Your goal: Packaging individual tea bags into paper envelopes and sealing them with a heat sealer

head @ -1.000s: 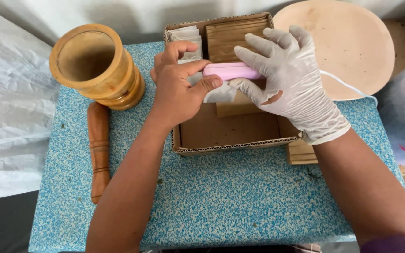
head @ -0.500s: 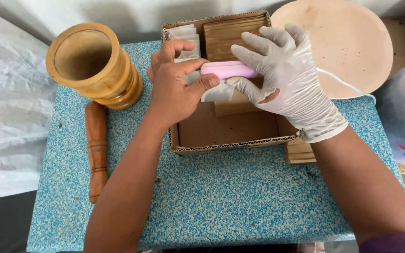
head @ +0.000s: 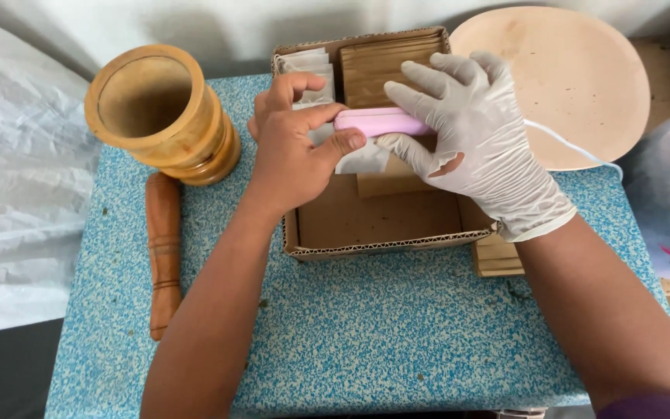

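Observation:
My bare left hand and my right hand, which wears a white glove, both grip a flat pink device over an open cardboard box. A small white packet hangs between the device and my thumbs. More white packets and brown cardboard pieces stand at the back of the box. A thin white cord runs from my gloved hand to the right.
A wooden mortar stands at the back left of the blue speckled table, with a wooden pestle lying in front of it. A round wooden board rests at the back right. White plastic sheeting lies left.

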